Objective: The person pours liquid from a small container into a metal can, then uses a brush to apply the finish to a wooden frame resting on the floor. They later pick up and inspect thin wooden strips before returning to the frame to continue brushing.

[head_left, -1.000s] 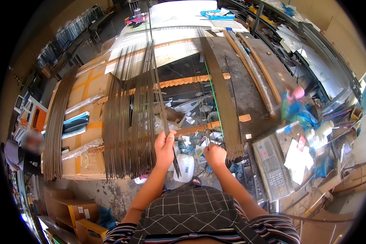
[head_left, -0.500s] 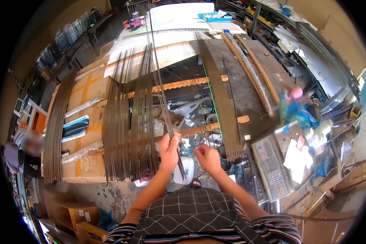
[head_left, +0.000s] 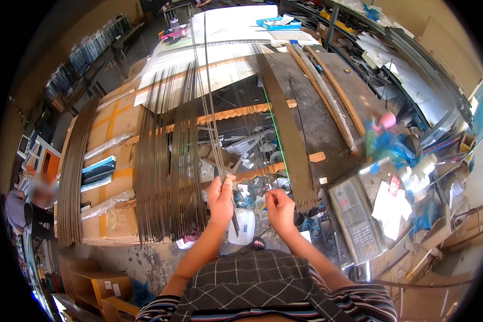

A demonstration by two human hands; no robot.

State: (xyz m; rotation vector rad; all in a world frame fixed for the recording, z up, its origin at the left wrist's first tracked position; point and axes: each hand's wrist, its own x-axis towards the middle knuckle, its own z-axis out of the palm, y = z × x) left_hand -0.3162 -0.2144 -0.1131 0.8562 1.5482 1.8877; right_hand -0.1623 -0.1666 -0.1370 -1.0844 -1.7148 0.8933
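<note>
Rods [head_left: 216,150] held left of green rod [head_left: 277,130]: snag risk

Grip: I see the left hand [head_left: 220,201] closed round a few thin rods, left of the green rod. The right hand [head_left: 279,209] sits just nearside of the green rod's lower end, fingers curled; I cannot tell how tightly, or whether they pinch anything.

Risk (my judgement): swinging farther left of the green rod could tangle the held lengths in the dense rod row [head_left: 185,177]; a slack fist could let one slip.

Edges: wooden rail [head_left: 247,175] crosses left of the green rod; scale [head_left: 354,220] limits rightward travel. Between the hands I have some room.
</note>
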